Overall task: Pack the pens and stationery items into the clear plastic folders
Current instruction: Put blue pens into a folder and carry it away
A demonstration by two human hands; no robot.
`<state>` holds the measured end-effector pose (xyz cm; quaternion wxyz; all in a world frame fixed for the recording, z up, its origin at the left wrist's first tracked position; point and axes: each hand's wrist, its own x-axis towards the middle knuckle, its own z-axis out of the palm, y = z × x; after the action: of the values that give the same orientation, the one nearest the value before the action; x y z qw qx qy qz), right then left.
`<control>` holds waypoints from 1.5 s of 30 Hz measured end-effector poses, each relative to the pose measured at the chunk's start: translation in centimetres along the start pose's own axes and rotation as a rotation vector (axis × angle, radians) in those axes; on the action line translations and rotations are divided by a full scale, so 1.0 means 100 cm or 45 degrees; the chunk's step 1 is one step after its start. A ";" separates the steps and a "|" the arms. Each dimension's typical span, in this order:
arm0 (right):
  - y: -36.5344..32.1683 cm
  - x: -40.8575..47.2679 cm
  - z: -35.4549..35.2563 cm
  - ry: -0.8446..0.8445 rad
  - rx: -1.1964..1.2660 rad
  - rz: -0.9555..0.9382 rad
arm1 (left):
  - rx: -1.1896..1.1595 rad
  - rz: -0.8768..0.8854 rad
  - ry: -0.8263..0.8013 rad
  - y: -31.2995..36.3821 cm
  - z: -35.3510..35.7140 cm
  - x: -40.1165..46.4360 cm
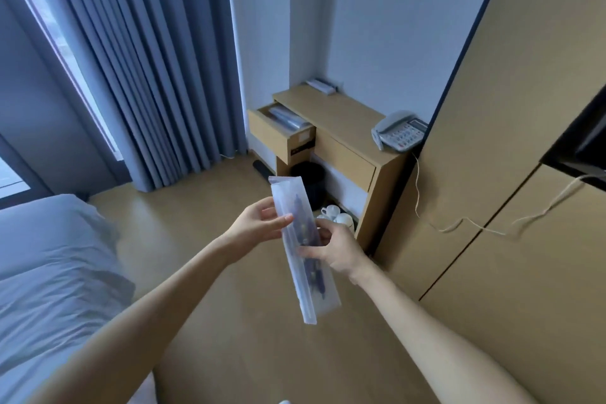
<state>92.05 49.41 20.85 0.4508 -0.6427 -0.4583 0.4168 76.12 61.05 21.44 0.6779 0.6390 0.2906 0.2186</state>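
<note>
Left hand [262,223] near the middle of the frame, thumb and fingers pinching the left edge of the sleeve [303,249]. Right hand [334,251] just beside it, fingers curled round the right edge. Held up in the air between both, long and clear, top end pointing at the upper middle. Dark pens [308,246] already inside, lying along it. Behind, a desk [331,115] with an open drawer [278,131] and a phone [398,131]. Bed [49,272] at lower left. Could slide out the top if tipped. Soft plastic might bend and slip from a weak pinch, then drop to the floor [196,200].
</note>
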 end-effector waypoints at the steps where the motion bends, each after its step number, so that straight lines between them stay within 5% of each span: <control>1: -0.006 0.020 -0.002 -0.015 -0.016 -0.006 | -0.007 0.010 -0.030 0.006 -0.012 0.017; 13: -0.025 0.227 -0.036 -0.120 -0.239 -0.052 | -0.153 0.210 0.237 0.029 -0.108 0.192; 24: -0.036 0.433 -0.087 -0.248 -0.546 -0.124 | -0.275 0.142 0.326 0.062 -0.207 0.353; 34: -0.041 0.559 -0.111 -0.304 -0.673 -0.143 | 0.268 0.023 0.483 0.073 -0.308 0.443; 45: -0.017 0.650 -0.091 -0.039 -0.948 0.029 | 1.260 0.389 0.050 0.046 -0.402 0.596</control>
<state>115.38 110.61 16.80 0.1745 -0.7614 -0.5779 0.2363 93.24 130.93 18.63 0.2493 0.9139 0.2755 0.1634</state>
